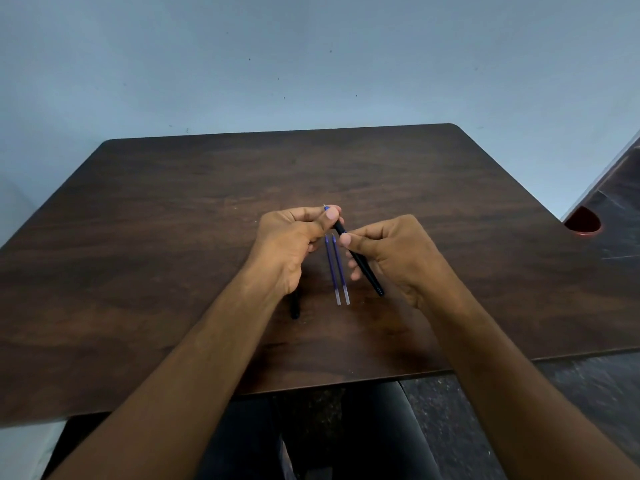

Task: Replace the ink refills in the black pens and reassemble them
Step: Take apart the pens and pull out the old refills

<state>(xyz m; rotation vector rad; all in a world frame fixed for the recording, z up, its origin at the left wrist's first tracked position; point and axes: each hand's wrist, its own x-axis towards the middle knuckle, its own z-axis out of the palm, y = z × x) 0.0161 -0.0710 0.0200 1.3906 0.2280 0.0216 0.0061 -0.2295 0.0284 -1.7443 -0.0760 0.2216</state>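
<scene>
My right hand grips a black pen barrel that slants from near right to far left above the table. My left hand pinches the pen's front end, where a blue refill tip pokes out past the thumb. Two blue refills with clear ends lie side by side on the dark wooden table between my hands. Another black pen lies on the table, mostly hidden under my left wrist.
The table's near edge runs just behind my forearms, and its far edge meets a pale blue wall. At the right stands another dark surface with a red round object. My dark-clothed legs show below the table.
</scene>
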